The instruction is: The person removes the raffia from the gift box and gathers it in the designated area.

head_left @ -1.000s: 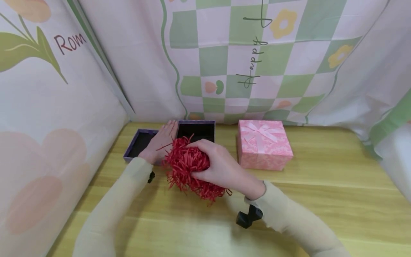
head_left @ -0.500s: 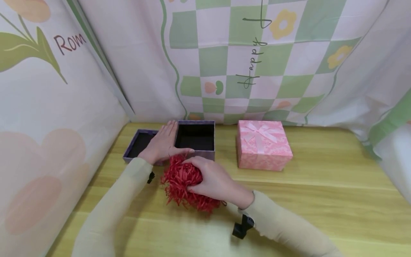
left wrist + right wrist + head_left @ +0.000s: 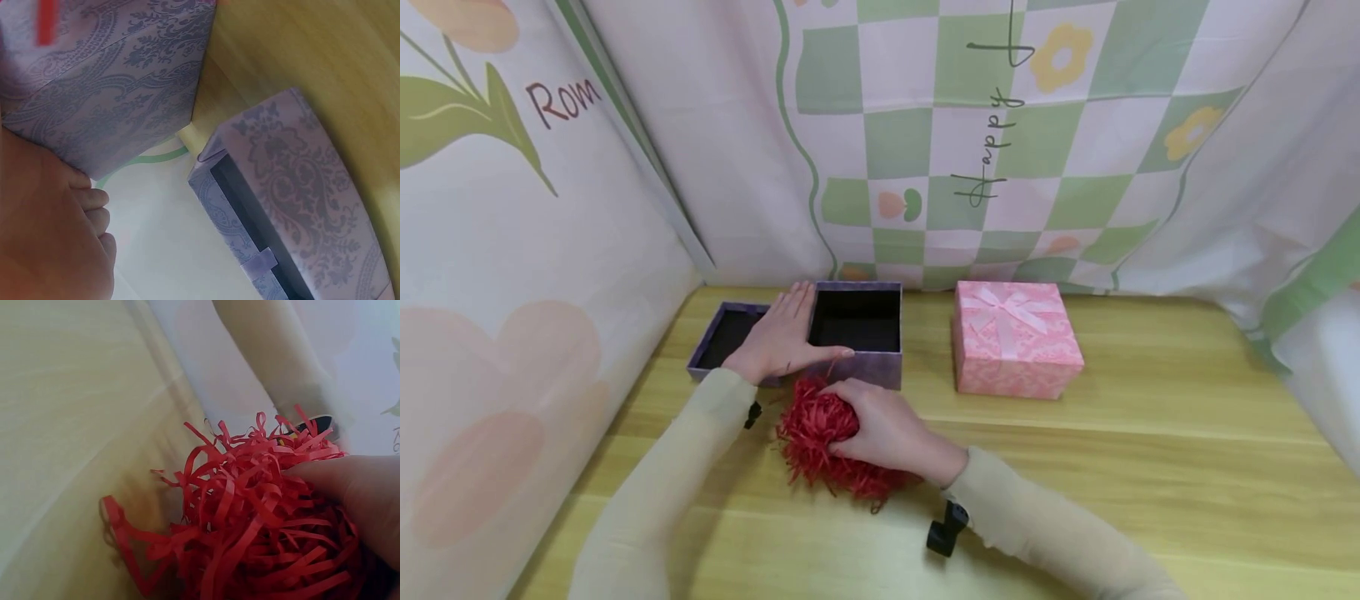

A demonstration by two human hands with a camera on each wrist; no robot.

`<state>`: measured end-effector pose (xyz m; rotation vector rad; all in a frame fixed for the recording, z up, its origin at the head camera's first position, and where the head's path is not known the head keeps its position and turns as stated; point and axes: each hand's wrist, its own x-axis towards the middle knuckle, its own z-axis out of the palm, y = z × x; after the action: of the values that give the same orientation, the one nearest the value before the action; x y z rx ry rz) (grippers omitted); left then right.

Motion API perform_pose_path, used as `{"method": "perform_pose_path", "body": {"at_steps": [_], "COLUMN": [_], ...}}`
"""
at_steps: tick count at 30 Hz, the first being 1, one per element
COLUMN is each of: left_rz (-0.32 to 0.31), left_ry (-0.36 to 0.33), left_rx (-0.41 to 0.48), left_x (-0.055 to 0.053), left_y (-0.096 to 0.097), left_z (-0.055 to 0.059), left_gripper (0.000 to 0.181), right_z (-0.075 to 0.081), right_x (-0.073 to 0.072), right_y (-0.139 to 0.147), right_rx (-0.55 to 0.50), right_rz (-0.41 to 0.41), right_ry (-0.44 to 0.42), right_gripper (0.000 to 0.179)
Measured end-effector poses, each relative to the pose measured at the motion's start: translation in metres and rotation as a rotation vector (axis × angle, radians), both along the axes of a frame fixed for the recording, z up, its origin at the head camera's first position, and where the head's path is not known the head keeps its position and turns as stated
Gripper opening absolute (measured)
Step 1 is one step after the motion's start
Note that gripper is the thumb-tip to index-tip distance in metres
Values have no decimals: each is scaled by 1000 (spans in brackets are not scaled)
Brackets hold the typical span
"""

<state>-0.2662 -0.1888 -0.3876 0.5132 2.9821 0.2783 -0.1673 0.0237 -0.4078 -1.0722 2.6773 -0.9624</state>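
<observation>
My right hand [image 3: 883, 429] grips a bundle of red shredded paper [image 3: 820, 429] low over the table, in front of the purple box. In the right wrist view the curly paper strips [image 3: 250, 519] bulge out past the thumb. My left hand [image 3: 786, 337] rests with straight fingers along the left side and front rim of the open purple patterned box [image 3: 880, 367], whose black inside shows bare. In the left wrist view that box's wall [image 3: 137, 94] touches the fingers. The purple lid [image 3: 707, 371] lies inside-up left of the box, partly behind the left hand.
A pink gift box [image 3: 1018, 375] with a ribbon bow on its lid stands to the right of the purple box. Behind everything hangs a checked curtain [image 3: 895, 133], and another printed cloth [image 3: 550, 292] borders the wooden table [image 3: 1135, 492] on the left.
My right hand has drawn the red shredded paper away from the purple box, toward the front and slightly left. The box opening has come into view. My left hand has stayed in place.
</observation>
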Motion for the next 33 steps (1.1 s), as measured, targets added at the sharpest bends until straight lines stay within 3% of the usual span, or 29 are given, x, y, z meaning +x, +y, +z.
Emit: {"method": "perform_pose_path", "body": {"at_steps": [19,26,33], "left_rz": [-2,-4,-8], "left_ry": [-15,-3,2], "left_rx": [15,12,7], "left_x": [2,1,-1], "left_y": [0,-1,-1], "left_z": [-1,-2,-3], "left_gripper": [132,132,132], "right_z": [-22,-23,-17], "right_x": [5,7,7], "right_y": [-11,-12,-11], "right_rx": [80,122,99], "right_rz": [8,4,22], "right_ry": [-13,6,33], "right_gripper": [65,70,76]}}
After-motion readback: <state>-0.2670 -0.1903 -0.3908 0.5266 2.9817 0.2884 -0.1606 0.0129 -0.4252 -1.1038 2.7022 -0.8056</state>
